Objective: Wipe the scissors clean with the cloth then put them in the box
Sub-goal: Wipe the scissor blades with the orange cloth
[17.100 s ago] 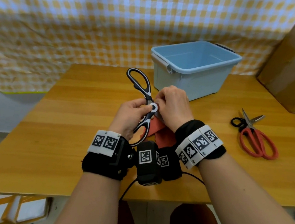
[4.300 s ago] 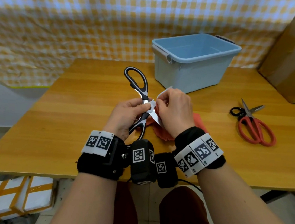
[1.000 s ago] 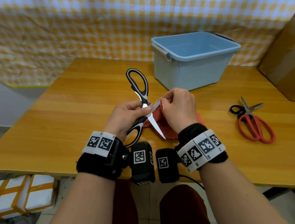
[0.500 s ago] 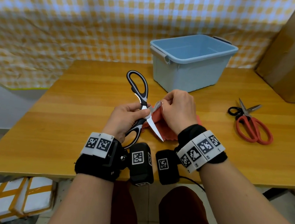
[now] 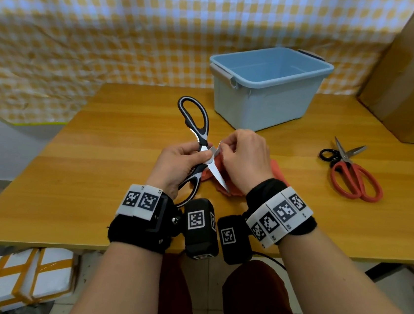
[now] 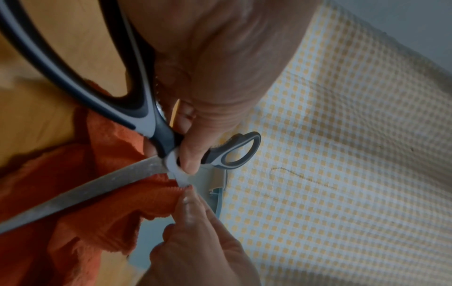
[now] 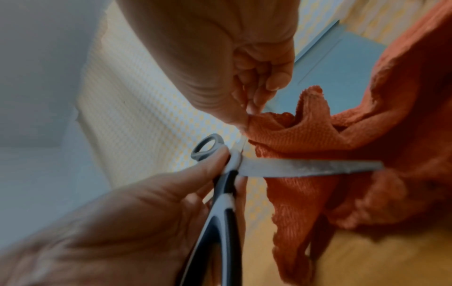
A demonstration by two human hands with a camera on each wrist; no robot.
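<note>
Left hand (image 5: 178, 165): you grip the black-handled scissors (image 5: 198, 132) at the pivot, thumb on the white hub, blades spread wide.
Right hand (image 5: 245, 161): your fingertips pinch the orange cloth (image 7: 325, 154) against the far blade, right by the pivot.
Free blade (image 5: 217, 177): bare, pointing toward 5 o'clock — keep your right wrist clear of its tip.
Wipe: draw the cloth from pivot out to tip, on the flat sides rather than along the edge.
Box (image 5: 268, 86): blue, open, at 1 o'clock on the table (image 5: 96, 170) — close the blades before you carry them over.
Red scissors (image 5: 351, 170): at 3 o'clock, apparently waiting their turn.
</note>
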